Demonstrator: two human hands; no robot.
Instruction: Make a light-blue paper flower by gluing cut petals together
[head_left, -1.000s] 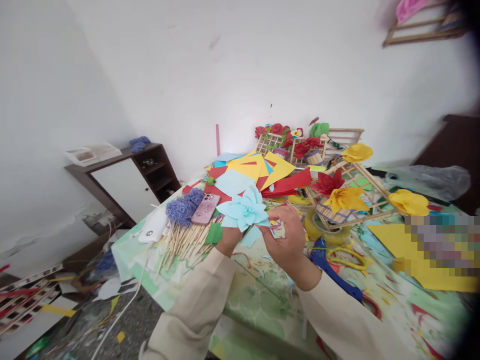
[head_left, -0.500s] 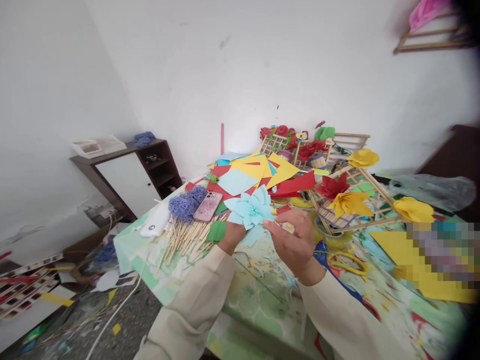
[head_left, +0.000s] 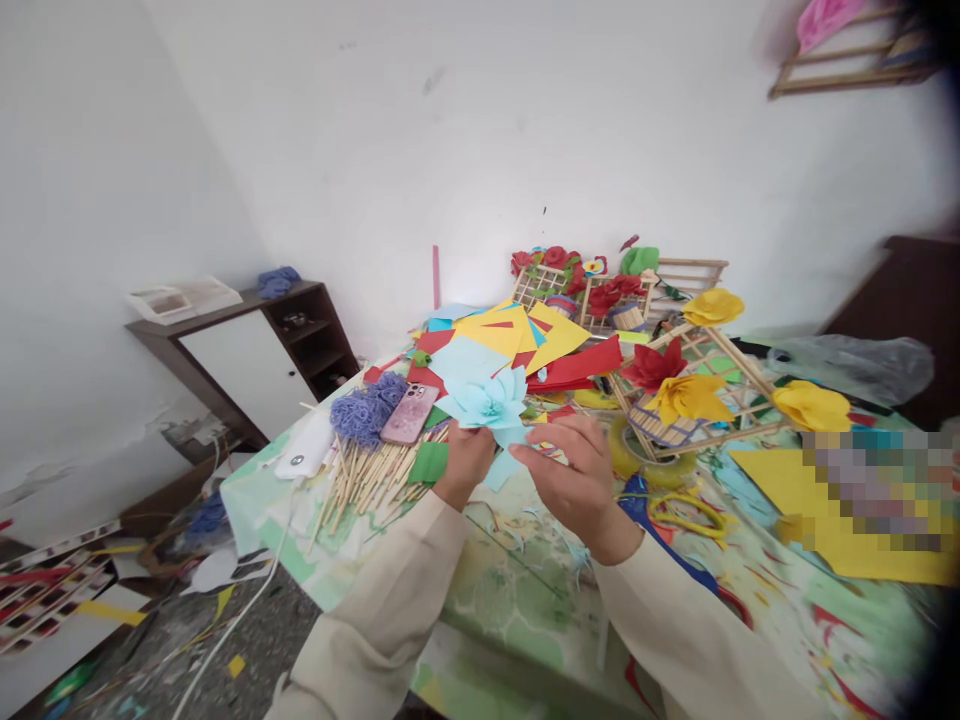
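My left hand [head_left: 465, 464] is closed round the base of a light blue paper flower [head_left: 486, 404], holding it up over the table. My right hand [head_left: 574, 470] is beside it, fingers pinched at the flower's lower right petals, where a light blue paper piece [head_left: 501, 466] hangs below. A small patterned object shows between the fingers; I cannot make out what it is.
The table [head_left: 517, 600] carries wooden sticks [head_left: 367, 478], a pink phone [head_left: 409, 413], purple flowers [head_left: 364, 408], coloured paper sheets [head_left: 517, 345], wooden lattice frames with red and yellow paper flowers [head_left: 694, 385], yellow tape [head_left: 637, 455], scissors [head_left: 686, 510]. A dark cabinet [head_left: 247, 350] stands at the left.
The flower has tipped slightly left and lowered in my left hand. My right hand has moved in closer under its petals.
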